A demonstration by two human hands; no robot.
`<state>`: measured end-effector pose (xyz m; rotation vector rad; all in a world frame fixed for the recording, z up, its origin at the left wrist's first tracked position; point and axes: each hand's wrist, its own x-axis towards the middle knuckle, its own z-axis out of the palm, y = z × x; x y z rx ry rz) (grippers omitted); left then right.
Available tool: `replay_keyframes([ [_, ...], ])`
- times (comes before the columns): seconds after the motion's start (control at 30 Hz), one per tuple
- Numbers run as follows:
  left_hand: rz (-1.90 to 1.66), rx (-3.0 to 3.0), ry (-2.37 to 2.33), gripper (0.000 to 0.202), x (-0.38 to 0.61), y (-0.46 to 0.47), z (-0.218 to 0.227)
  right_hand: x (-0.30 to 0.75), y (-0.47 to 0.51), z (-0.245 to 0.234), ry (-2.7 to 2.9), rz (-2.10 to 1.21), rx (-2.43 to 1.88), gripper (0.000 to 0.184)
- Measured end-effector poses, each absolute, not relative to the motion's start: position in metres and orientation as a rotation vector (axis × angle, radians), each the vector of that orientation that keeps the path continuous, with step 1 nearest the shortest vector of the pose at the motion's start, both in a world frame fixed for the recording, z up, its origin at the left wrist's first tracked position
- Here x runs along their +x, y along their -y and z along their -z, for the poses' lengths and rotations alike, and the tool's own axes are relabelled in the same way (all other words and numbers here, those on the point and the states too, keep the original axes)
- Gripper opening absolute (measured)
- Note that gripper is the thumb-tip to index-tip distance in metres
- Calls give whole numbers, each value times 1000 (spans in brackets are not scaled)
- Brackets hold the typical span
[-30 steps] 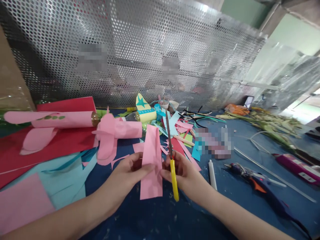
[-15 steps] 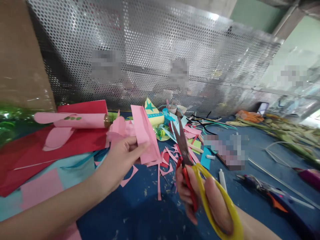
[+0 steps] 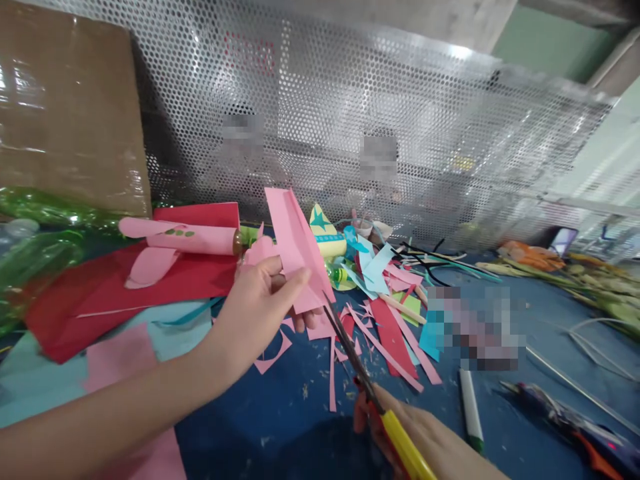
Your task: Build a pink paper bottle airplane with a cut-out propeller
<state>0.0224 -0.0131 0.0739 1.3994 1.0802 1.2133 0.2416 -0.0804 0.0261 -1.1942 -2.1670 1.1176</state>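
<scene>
Holding pink paper (image 3: 299,250) in left hand (image 3: 253,310), scissors (image 3: 364,380) in right hand (image 3: 430,430).

Head-worn view, forward (and down)

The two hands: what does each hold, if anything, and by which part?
The left hand pinches folded pink paper near its lower end; the right hand holds scissors by the handles.

A folded pink paper (image 3: 300,253) with a lengthwise crease stands tilted in the left hand (image 3: 265,297), raised above the tabletop (image 3: 280,427). The scissors (image 3: 367,383), dark-bladed with yellow and red handles, slant from the right hand (image 3: 405,417), tips at the paper's lower right corner, contact unclear.
</scene>
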Motion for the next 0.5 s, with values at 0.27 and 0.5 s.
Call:
replay_keyframes([
  [0.27, -1126, 1432, -1061, 20, 28, 23, -69, 238, 80, -22, 2129, -1088, -1206, 77],
  [0.5, -1108, 1375, -1055, 18, 32, 28, -67, 232, 78, -24, 2157, -1055, -1204, 57],
])
